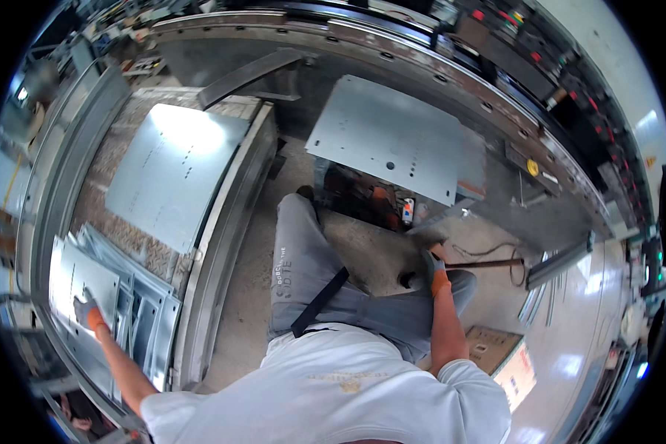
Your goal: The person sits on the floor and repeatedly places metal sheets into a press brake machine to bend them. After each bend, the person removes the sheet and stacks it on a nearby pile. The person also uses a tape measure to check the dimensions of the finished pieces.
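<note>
My left hand [89, 314], in a grey glove with an orange cuff, reaches out to the left. Its fingers are stretched over the top metal sheet [66, 277] of a slanted, uneven stack. My right hand [435, 265], gloved the same way, is beside my right knee; its fingers are too small to make out. A thin brown rod [488, 263] runs rightward from near that hand, and I cannot tell whether the hand grips it. In front of me a flat metal plate [385, 133] with punched holes lies on a support at the machine.
Another punched plate [177, 170] lies on the worn bed left of my legs, behind a thick metal rail [226, 237]. A long machine beam [392, 48] spans the far side. Under the front plate stands a small spray can [408, 212]. A cardboard box [499, 355] sits right of me.
</note>
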`<control>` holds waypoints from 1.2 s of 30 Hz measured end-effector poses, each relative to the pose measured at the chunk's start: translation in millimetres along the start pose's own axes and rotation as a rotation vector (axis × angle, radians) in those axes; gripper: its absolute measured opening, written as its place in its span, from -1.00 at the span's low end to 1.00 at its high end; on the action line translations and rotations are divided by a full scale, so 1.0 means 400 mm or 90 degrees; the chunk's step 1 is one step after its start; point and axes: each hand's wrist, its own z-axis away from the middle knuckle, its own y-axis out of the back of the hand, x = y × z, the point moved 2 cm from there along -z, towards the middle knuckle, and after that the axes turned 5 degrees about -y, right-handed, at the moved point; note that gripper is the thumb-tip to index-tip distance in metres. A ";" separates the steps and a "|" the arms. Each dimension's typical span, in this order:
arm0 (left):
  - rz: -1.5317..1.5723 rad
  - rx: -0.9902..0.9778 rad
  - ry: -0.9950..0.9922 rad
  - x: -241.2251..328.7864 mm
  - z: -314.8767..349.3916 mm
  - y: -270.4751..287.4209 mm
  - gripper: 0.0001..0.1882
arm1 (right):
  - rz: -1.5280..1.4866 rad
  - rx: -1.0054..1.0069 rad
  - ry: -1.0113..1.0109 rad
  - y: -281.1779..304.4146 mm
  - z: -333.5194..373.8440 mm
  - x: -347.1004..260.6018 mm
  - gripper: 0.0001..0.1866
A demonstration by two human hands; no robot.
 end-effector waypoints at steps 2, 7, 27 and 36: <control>-0.182 0.246 -0.437 0.152 -0.021 0.017 -0.23 | -0.259 -0.021 -0.102 -0.067 -0.008 -0.096 -0.61; 0.507 0.008 -0.817 1.029 0.596 0.255 -0.01 | -0.915 -0.060 -0.506 -0.013 -0.024 -0.280 -0.63; 0.221 -0.186 -1.370 1.453 1.508 0.803 -0.38 | -1.372 0.036 -0.028 0.046 -0.052 -0.610 -0.51; 0.872 -0.204 -0.833 1.612 1.313 0.663 -0.45 | -1.180 0.476 -0.387 0.248 0.042 -0.601 -0.67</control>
